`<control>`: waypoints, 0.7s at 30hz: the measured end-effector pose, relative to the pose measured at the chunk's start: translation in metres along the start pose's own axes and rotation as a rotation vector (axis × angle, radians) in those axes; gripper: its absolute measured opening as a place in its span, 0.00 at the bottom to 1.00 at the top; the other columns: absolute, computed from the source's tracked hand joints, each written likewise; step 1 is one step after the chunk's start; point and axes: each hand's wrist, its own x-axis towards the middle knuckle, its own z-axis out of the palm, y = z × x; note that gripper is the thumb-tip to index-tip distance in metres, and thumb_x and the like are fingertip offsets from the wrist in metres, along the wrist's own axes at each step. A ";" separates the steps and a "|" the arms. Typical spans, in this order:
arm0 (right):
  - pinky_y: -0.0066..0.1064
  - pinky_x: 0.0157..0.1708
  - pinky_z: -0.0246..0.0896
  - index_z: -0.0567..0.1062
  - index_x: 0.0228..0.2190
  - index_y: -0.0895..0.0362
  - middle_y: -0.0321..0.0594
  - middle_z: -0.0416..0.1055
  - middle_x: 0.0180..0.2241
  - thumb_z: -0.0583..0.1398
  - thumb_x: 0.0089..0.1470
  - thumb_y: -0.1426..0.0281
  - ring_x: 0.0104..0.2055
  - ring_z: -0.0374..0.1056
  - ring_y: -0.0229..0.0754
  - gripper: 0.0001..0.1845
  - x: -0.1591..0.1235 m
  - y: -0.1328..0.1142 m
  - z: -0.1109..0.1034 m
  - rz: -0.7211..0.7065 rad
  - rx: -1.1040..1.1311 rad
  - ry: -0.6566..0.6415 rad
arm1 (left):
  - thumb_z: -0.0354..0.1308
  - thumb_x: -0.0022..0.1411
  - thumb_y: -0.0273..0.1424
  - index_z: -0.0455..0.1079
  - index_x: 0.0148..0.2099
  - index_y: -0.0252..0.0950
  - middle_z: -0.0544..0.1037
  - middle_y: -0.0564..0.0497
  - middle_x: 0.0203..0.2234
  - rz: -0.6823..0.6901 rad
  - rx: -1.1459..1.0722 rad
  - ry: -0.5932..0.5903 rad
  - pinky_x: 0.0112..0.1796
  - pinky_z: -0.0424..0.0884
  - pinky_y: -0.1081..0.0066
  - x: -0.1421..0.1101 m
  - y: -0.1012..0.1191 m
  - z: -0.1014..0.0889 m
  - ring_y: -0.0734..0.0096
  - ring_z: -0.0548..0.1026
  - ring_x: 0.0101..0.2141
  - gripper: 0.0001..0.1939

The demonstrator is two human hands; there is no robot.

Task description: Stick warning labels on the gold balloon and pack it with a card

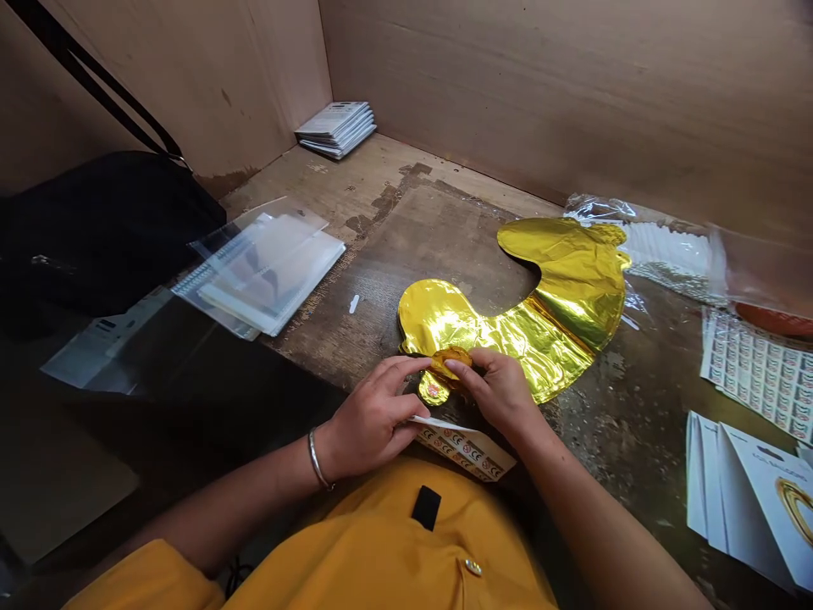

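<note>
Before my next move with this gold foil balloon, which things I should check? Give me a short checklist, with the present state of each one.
1. Left hand and right hand both hold the rolled end of the gold foil balloon: ok.
2. The rest of the balloon lies flat on the wooden table: ok.
3. Balloon is apart from the clear plastic bag: not ok, its far edge lies over the bag.
4. Sticker sheet is apart from the balloon: cannot tell, the hands block the view.
5. Foil at the roll is undamaged: cannot tell, the hands hide it.
</note>
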 end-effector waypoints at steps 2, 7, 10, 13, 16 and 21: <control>0.27 0.21 0.47 0.64 0.15 0.56 0.31 0.55 0.16 0.54 0.56 0.53 0.21 0.51 0.34 0.25 0.003 -0.001 0.000 0.001 0.018 -0.013 | 0.56 0.59 0.26 0.73 0.35 0.35 0.64 0.40 0.59 0.046 0.045 -0.026 0.59 0.59 0.50 0.004 0.001 -0.001 0.52 0.59 0.61 0.04; 0.28 0.19 0.40 0.57 0.15 0.55 0.30 0.48 0.15 0.50 0.56 0.50 0.19 0.45 0.33 0.27 0.008 -0.004 -0.005 0.092 0.094 -0.062 | 0.55 0.60 0.26 0.73 0.35 0.35 0.56 0.39 0.64 0.085 0.106 -0.078 0.61 0.53 0.47 0.012 0.000 0.000 0.49 0.52 0.65 0.05; 0.27 0.19 0.42 0.60 0.16 0.55 0.30 0.50 0.16 0.53 0.54 0.50 0.20 0.46 0.33 0.26 0.012 -0.006 -0.010 0.088 0.138 -0.110 | 0.55 0.60 0.27 0.73 0.35 0.36 0.58 0.41 0.64 0.129 0.114 -0.124 0.62 0.52 0.50 0.017 -0.001 0.000 0.52 0.54 0.64 0.05; 0.27 0.20 0.45 0.61 0.17 0.55 0.30 0.52 0.16 0.54 0.52 0.50 0.20 0.48 0.33 0.25 0.016 -0.007 -0.014 0.080 0.169 -0.121 | 0.54 0.61 0.28 0.72 0.35 0.36 0.68 0.44 0.59 0.239 0.104 -0.232 0.61 0.56 0.56 0.024 -0.005 0.003 0.58 0.63 0.60 0.06; 0.28 0.20 0.48 0.61 0.18 0.54 0.30 0.53 0.16 0.52 0.54 0.50 0.19 0.50 0.34 0.24 0.013 -0.008 -0.015 0.084 0.182 -0.088 | 0.55 0.61 0.30 0.71 0.35 0.36 0.71 0.45 0.56 0.271 0.135 -0.286 0.59 0.58 0.53 0.030 -0.010 0.008 0.55 0.66 0.57 0.05; 0.40 0.43 0.62 0.70 0.39 0.57 0.47 0.72 0.40 0.59 0.51 0.62 0.42 0.66 0.48 0.15 -0.013 -0.004 -0.011 -0.172 -0.056 0.117 | 0.56 0.59 0.30 0.70 0.32 0.36 0.77 0.46 0.42 0.223 0.150 -0.324 0.50 0.64 0.56 0.035 -0.015 0.012 0.58 0.72 0.47 0.04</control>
